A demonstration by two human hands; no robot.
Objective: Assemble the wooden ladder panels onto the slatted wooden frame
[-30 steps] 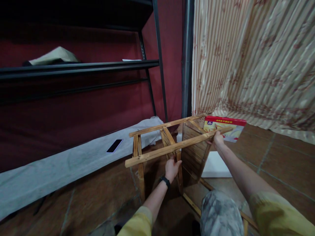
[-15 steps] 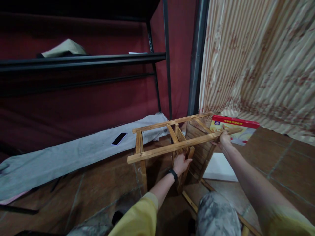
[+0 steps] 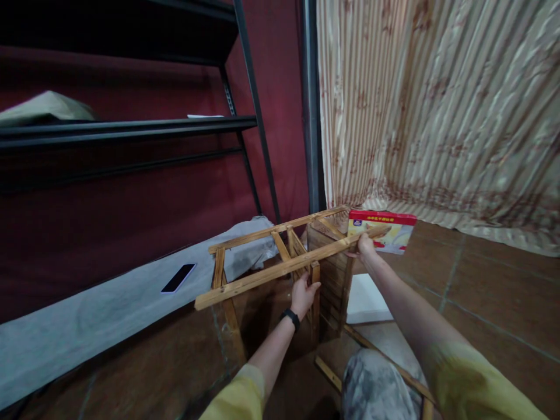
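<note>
A brown wooden frame [image 3: 262, 279] with two long rails, crossbars and legs stands tilted in front of me. My right hand [image 3: 365, 246] is closed round the near rail towards its far right end. Below that rail, my left hand [image 3: 304, 298], with a black band at the wrist, grips a part of the frame beside a short upright post [image 3: 315, 303]. Its fingertips are partly hidden behind the wood. A slatted wooden panel [image 3: 335, 274] stands on edge under the rails, just right of my left hand.
A red and yellow box [image 3: 385, 240] and a white slab [image 3: 368, 300] are beyond my right arm. Loose wooden bars [image 3: 328, 373] lie by my knee. A phone [image 3: 178, 278] rests on a grey cloth-covered bench [image 3: 109, 315]. Behind are a black metal shelf [image 3: 144, 129] and a striped curtain [image 3: 429, 116].
The view has turned right, so the shelf, phone and box appear farther left. Both hands keep their hold on the wooden frame, and the post by my left hand stands more upright.
</note>
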